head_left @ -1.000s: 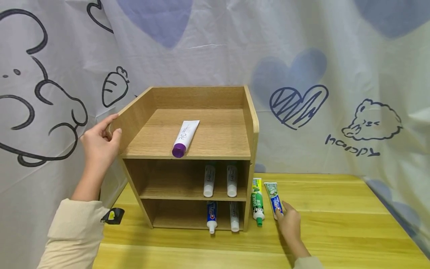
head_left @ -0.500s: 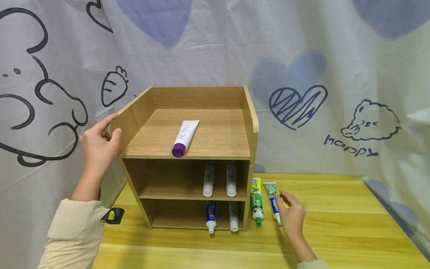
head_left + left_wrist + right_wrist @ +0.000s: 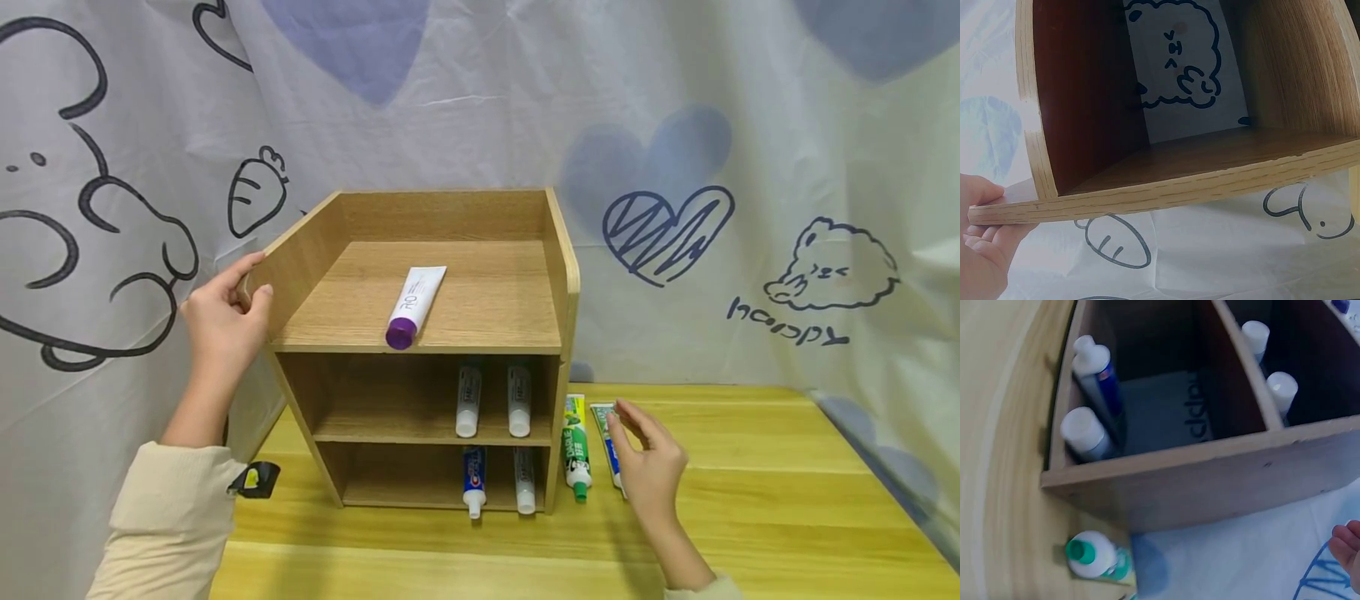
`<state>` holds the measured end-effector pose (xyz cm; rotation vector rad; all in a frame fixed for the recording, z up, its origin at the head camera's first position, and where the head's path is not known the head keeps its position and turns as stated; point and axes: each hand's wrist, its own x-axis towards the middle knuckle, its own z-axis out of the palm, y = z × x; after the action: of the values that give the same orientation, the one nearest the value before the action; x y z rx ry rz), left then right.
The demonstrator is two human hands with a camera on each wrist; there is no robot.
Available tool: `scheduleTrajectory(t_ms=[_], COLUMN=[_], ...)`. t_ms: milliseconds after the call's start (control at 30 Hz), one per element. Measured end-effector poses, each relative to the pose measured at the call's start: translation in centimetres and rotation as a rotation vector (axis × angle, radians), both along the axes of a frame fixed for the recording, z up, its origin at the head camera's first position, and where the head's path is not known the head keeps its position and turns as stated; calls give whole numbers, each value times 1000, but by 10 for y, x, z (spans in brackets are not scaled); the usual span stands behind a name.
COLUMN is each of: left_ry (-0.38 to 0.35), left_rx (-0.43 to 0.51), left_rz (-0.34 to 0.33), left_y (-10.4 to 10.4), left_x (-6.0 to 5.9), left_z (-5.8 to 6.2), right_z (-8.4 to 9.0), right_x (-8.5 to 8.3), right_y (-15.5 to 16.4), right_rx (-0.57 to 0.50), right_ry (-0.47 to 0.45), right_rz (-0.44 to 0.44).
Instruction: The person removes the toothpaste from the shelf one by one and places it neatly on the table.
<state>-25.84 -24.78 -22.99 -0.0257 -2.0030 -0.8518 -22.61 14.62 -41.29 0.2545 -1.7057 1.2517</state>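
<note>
My left hand [image 3: 228,321] grips the upper left side panel of a wooden shelf unit [image 3: 450,350]. In the left wrist view, thumb and fingers of the left hand [image 3: 988,250] pinch the panel's edge. My right hand [image 3: 654,462] is raised at the right of the unit with nothing in its grasp, fingers loosely bent. It partly hides a blue and green toothpaste tube [image 3: 611,454] lying on the table. To that tube's left, beside the unit, lies a green and yellow Darlie toothpaste tube [image 3: 576,454]. A white tube with a purple cap [image 3: 415,308] lies on the top shelf.
Two white-capped tubes, one of them this tube [image 3: 468,402], lie on the middle shelf. The bottom shelf holds a blue Crest tube [image 3: 474,479] and a grey-white tube [image 3: 524,482]. A patterned curtain [image 3: 465,100] hangs behind the yellow wooden table [image 3: 750,500].
My right hand has let go of the blue and green toothpaste tube and risen away from it. The tube stays on the table. My left hand keeps its hold on the shelf unit.
</note>
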Motion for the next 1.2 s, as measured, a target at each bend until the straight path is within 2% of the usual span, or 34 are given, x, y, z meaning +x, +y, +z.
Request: scheduleTrajectory(t_ms=[233, 467, 633, 767, 967, 1200], left_ry=[-7, -9, -2, -3, 1, -12], left_rx=[10, 9, 15, 13, 25, 24], left_rz=[-5, -9, -14, -10, -37, -26], left_y=[0, 0, 0, -1, -1, 1], left_x=[0, -2, -2, -2, -2, -1], left_z=[0, 0, -1, -1, -2, -1], right_z=[17, 34, 48, 59, 74, 90], right_x=[9, 16, 18, 20, 22, 23], right_y=[-9, -19, -26, -31, -39, -48], right_rx=[-38, -69, -61, -28, 10, 37], right_ry=[34, 161, 211, 235, 275, 329], right_rz=[78, 161, 229, 228, 220, 226])
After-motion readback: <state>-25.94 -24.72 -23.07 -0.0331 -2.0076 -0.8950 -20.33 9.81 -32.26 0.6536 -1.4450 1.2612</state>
